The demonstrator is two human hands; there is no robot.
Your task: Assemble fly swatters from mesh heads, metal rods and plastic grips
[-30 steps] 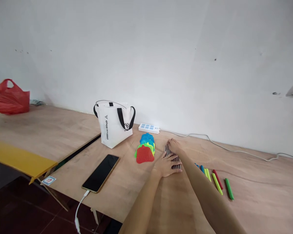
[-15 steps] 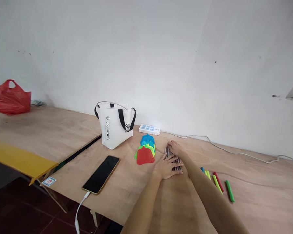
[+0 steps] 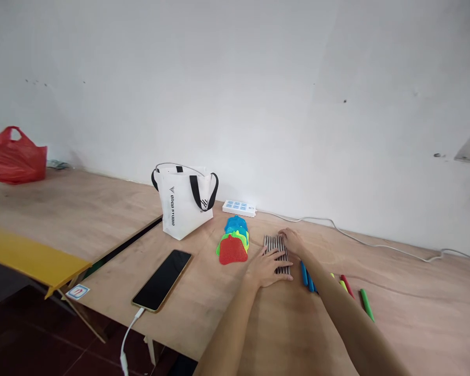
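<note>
- The metal rods [image 3: 272, 243] are lying side by side in a row on the wooden table [image 3: 290, 324], right of the mesh pieces.
- The left hand [image 3: 268, 267] is resting palm down with its fingers spread across the near part of the row.
- The right hand [image 3: 293, 243] is bending its fingers at the far right end of the rods; whether it is pinching one, I cannot tell.
- Beside the right forearm, blue sticks [image 3: 306, 275] are lying partly covered, with yellow sticks [image 3: 342, 284], a red stick [image 3: 347, 285] and a green stick [image 3: 367, 304] farther right.
- The red, green and blue mesh pieces [image 3: 233, 250] are overlapping, the red one nearest.
- The white bag [image 3: 184, 209] is standing upright and showing black lettering down its side: "STUDIO", after a word looking like "GDGD"; a second black logo is sitting partly behind a strap.
- The power strip [image 3: 238, 208] is carrying pale blue labels, too small for reading.
- The sticker [image 3: 78, 292] at the table corner is showing a mark inside a blue border; I cannot tell which character.
- The phone [image 3: 162, 280] is displaying a black screen without writing.
</note>
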